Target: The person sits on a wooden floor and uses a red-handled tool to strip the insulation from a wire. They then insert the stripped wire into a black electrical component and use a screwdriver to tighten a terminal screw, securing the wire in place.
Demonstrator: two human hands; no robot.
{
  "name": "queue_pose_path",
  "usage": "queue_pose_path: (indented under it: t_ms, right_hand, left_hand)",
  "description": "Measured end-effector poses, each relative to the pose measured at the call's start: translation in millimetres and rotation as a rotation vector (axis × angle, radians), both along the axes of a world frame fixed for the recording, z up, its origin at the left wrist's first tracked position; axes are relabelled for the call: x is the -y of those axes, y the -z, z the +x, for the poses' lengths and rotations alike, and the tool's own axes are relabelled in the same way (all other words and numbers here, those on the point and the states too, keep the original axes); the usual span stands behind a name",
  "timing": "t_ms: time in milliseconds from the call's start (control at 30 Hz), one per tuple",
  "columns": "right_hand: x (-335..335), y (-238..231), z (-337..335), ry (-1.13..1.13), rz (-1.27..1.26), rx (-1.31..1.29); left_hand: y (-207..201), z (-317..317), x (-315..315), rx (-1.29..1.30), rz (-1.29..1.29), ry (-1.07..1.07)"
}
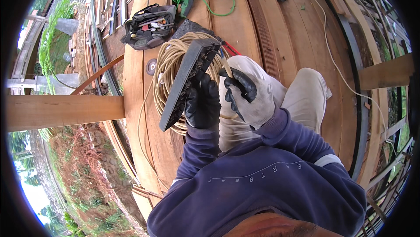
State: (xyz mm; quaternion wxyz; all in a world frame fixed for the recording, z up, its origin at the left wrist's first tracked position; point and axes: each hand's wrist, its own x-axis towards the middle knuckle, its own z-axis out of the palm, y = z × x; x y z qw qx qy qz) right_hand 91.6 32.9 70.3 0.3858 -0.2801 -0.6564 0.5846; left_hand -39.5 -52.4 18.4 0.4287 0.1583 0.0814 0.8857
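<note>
My left hand (202,102), in a black-coated work glove, is closed on a long dark grey box-like piece (186,84). The piece is tilted, and its side toward the hand is rough and crumbly. My right hand (247,92), in a grey glove with black fingers, pinches a tan cable end (226,67) close to the piece's upper end. A thin blue strand shows at the cable's tip. Behind the grey piece lies a big coil of tan cable (168,64), partly hidden by it and by my left hand.
A dark tool bag (148,27) with tools inside stands beyond the coil, beside a green cord (225,12). A grinding disc (151,66) lies left of the coil. A pale cable (332,53) runs along the right of the plank deck (302,40). A timber beam (65,110) juts at left.
</note>
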Motion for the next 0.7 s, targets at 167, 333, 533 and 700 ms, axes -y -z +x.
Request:
queue_pose_path:
  t_ms: [167, 333, 533, 700]
  right_hand:
    - [-8, 2, -5, 0.131, 0.341, 0.066]
    - [-16, 3, -8, 0.137, 0.398, 0.105]
    - [-17, 10, -10, 0.088, 0.262, 0.137]
    - [-34, 34, -10, -0.155, -0.084, -0.060]
  left_hand:
    - [-6, 5, -4, -0.013, -0.034, -0.032]
    - [-10, 12, -6, -0.090, -0.248, -0.137]
    - [-5, 12, -12, -0.143, -0.303, -0.151]
    - [10, 6, -10, -0.127, -0.168, -0.067]
